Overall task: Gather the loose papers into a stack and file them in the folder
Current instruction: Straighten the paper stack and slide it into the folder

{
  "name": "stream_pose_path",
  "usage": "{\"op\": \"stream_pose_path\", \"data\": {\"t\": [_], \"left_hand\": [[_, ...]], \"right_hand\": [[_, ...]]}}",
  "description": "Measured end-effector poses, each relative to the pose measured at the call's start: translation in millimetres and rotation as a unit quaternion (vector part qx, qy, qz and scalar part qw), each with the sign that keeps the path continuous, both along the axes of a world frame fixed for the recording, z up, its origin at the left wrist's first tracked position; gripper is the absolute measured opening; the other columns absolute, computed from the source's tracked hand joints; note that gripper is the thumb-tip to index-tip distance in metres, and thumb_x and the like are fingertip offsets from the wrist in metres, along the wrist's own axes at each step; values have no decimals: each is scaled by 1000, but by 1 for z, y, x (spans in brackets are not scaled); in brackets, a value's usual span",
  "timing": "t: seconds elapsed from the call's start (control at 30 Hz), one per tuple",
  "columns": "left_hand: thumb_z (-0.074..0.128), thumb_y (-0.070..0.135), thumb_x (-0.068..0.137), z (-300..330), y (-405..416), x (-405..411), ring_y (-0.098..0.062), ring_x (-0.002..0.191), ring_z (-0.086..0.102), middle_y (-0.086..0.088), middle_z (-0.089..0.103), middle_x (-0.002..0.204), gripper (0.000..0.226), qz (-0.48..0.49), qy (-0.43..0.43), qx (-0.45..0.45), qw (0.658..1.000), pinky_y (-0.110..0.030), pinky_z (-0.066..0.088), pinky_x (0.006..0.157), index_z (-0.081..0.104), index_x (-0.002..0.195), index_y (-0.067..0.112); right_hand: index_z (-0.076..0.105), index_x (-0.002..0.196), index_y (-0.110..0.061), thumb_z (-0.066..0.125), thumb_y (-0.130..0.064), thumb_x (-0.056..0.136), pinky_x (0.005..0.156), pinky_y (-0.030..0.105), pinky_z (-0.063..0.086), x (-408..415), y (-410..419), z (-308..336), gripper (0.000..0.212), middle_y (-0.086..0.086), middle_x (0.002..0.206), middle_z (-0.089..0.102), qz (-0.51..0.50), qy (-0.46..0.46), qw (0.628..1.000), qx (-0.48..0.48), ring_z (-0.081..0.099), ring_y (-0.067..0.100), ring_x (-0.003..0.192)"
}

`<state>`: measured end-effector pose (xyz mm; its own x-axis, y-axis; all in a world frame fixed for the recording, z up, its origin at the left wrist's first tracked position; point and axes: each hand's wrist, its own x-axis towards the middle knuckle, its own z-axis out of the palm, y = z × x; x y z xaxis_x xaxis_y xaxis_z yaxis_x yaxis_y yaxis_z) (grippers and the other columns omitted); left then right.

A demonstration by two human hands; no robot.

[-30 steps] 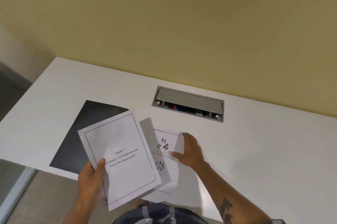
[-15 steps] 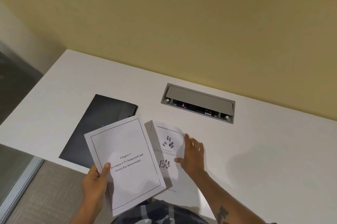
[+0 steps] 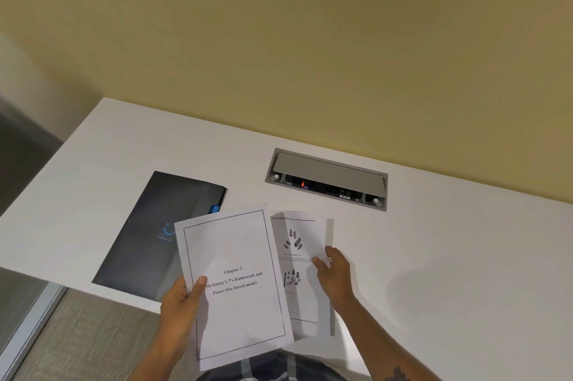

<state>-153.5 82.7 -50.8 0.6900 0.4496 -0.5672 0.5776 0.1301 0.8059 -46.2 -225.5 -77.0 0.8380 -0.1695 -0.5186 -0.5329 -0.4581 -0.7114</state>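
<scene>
Two paper sheets show: the titled sheet (image 3: 238,284), pinched at its left edge by the left hand (image 3: 181,307) with thumb on top, and the picture sheet (image 3: 302,272) just right of it, its right edge lifted by the right hand's (image 3: 336,275) curled fingers. One dark folder (image 3: 155,231) lies closed at the white desk's (image 3: 449,256) near-left, its near-right corner hidden under the titled sheet. One grey socket box (image 3: 327,177) sits farther back; the picture sheet's small print is unreadable.

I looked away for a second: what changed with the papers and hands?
The right hand, flat on the illustrated sheet before, now curls at its right edge, lifting it off the desk. The left hand keeps its grip on the Chapter 3 page. The dark folder stays closed.
</scene>
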Motion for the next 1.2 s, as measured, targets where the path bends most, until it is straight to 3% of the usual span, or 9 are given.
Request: {"op": "stream_pose_path", "data": {"t": [0.17,0.37,0.7,0.8,0.9,1.0,1.07,1.13,1.2], "left_hand": [[64,27,99,3,-13,19,-17,102,74,9,80,102,21,-52,21,27,998,-35,57,85,69,119,23],[63,30,100,14,-37,42,-13,108,68,13,74,112,17,-136,35,34,990,-36,56,88,65,116,31],[63,34,99,17,-67,50,-10,93,62,16,71,82,14,-182,58,8,982,-27,47,72,62,92,22],[61,31,100,18,-72,51,-9,86,57,14,63,82,13,-184,64,13,981,-28,44,70,59,90,23],[60,31,101,19,-77,56,-13,87,55,11,60,88,13,-183,58,31,981,-34,45,76,57,90,26],[58,33,102,26,-88,65,-15,106,60,14,66,111,12,-183,33,17,982,-39,49,93,60,114,32],[57,33,102,33,-98,73,-16,110,61,14,66,116,18,-173,8,11,985,-38,52,93,58,120,34],[57,32,102,42,-108,80,-16,107,65,11,69,116,16,-160,-17,2,987,-33,56,81,58,117,37],[56,33,103,48,-117,85,-17,106,67,8,69,116,20,-147,-38,-13,988,-30,58,74,57,122,36]], "right_hand": [[73,113,-35,68,-12,101,108,40,55,4,-23,21,26,-11,116,78,-40,-2,990,137,72,18,117],[77,122,-28,66,-15,104,114,51,51,-4,-36,34,25,-5,126,79,-24,58,964,259,73,18,121],[74,128,-30,67,-18,98,103,51,60,-22,-33,48,33,6,127,79,41,105,951,288,75,32,118],[71,134,-35,62,-38,102,109,47,57,-22,-35,54,33,0,132,77,41,130,943,304,73,24,123],[70,136,-37,36,-71,103,118,44,46,-16,-41,55,58,-7,140,72,-5,158,931,328,67,16,132],[46,155,-38,41,-71,102,130,40,27,-12,-42,58,63,-21,154,48,-50,141,940,307,41,6,148],[49,150,-44,54,-55,105,120,28,37,-10,-37,62,47,-32,151,52,-32,64,964,255,44,5,149],[55,126,-63,57,-41,106,99,15,48,-9,-30,65,30,-43,126,65,-12,-2,979,204,59,-3,132],[55,111,-74,58,-34,106,89,14,52,-8,-25,71,40,-44,115,68,-26,-43,981,186,66,-11,114]]}}
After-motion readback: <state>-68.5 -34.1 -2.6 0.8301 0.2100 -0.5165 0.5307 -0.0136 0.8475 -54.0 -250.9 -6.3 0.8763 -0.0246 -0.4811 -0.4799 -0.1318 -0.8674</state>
